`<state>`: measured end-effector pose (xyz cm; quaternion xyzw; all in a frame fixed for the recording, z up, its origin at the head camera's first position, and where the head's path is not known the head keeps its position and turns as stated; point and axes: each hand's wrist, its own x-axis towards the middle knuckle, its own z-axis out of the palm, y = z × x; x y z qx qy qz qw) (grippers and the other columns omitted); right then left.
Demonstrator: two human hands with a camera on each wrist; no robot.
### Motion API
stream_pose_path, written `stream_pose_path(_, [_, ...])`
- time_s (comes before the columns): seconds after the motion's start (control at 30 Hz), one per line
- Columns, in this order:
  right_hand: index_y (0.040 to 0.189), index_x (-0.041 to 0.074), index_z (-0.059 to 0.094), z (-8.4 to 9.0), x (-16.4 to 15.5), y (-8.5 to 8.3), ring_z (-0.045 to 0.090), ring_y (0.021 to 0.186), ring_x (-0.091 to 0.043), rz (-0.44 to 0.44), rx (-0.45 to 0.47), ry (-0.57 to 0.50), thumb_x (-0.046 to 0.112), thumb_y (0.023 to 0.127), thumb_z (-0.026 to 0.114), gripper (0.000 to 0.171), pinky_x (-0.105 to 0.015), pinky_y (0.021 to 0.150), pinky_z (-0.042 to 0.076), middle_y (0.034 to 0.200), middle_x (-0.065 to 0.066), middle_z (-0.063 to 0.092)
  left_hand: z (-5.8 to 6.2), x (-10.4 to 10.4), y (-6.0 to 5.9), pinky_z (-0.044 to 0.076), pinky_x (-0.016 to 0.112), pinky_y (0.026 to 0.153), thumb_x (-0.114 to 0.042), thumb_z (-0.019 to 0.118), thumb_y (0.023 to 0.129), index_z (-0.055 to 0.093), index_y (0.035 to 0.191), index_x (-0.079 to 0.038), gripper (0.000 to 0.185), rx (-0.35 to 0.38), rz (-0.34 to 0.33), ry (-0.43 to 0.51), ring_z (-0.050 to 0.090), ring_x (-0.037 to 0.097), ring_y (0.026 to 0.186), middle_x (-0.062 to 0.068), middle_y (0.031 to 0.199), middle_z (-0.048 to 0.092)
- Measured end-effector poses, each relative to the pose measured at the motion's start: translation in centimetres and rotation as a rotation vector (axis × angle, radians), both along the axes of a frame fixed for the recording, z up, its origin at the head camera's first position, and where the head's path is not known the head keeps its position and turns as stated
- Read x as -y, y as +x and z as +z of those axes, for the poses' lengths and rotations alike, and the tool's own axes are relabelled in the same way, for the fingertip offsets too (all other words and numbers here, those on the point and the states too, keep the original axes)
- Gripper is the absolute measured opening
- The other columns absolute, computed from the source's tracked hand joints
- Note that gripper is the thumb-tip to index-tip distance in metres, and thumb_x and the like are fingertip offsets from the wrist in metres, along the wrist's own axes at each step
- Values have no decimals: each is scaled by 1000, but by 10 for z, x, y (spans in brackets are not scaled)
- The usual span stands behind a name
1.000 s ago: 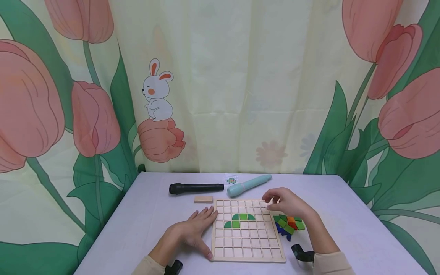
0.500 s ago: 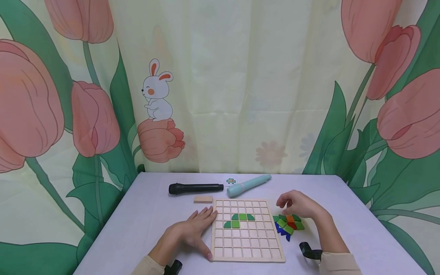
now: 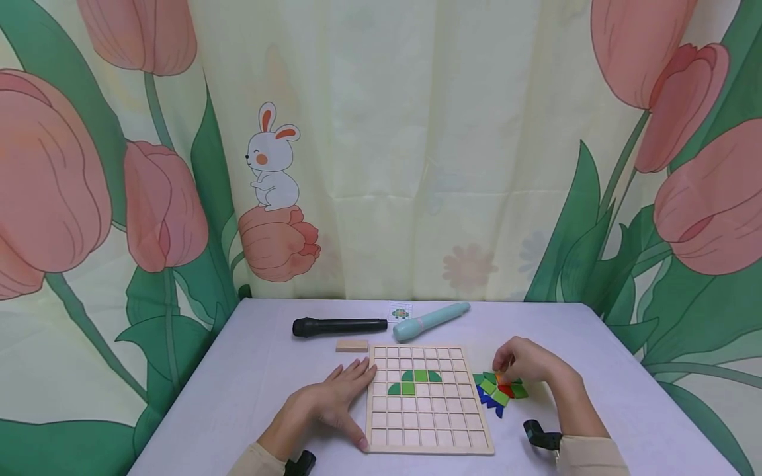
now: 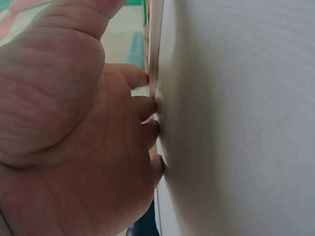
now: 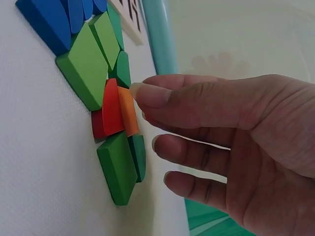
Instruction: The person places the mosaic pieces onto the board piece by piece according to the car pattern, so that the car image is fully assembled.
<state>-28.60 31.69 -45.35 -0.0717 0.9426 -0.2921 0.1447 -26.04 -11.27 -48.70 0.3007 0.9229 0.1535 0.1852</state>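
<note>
Hanging over the far side of a pile of coloured pieces [image 3: 501,396], the right hand [image 3: 532,362] had its fingers bent and its thumb tip at the upper edge of the orange piece [image 5: 127,110]; whether it pinched that piece I could not tell. The red piece [image 5: 112,108] touched the orange one, with green pieces crowding both ends. The pile sat just beside the right edge of the grid board [image 3: 436,404], while plain cloth ran from the pile to the desk's right edge. The left hand [image 3: 333,402] lay spread along the board's left edge, thumb at the near corner, fingertips along the side. Five green pieces [image 3: 421,375] filled cells in two neighbouring rows, stepped toward the left; other cells around them, including the rows nearest the person, showed pale wood. Just off the far left corner lay a wooden block [image 3: 352,345]. Beyond were a black rod [image 3: 340,326], a slanting light-blue rod [image 3: 431,321] and, near the far edge, a small printed card [image 3: 400,311]. White cloth covered the desk [image 3: 256,370]. Behind it hung a cream curtain [image 3: 393,145] printed with large pink tulips [image 3: 167,205] and a white rabbit [image 3: 274,158].
</note>
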Motion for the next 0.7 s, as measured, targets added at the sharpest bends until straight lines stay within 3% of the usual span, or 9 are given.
stream_pose_path(0.37, [87, 9, 77, -5, -2, -3, 58, 78, -20, -7, 11, 15, -6, 80, 82, 18, -33, 74, 56, 81, -3, 69, 2, -1, 1, 8, 56, 133, -71, 89, 63, 17, 168, -16, 139, 6, 3, 2, 7, 31, 164, 11, 176, 9])
stream_pose_path(0.7, [89, 11, 76, -7, 2, -4, 58, 80, -19, -66, -2, 24, 0, 80, 86, 17, -32, 74, 54, 81, -3, 67, 2, -1, 1, 8, 55, 133, -71, 89, 62, 16, 168, -18, 139, 12, 9, -10, 7, 30, 164, 9, 177, 9])
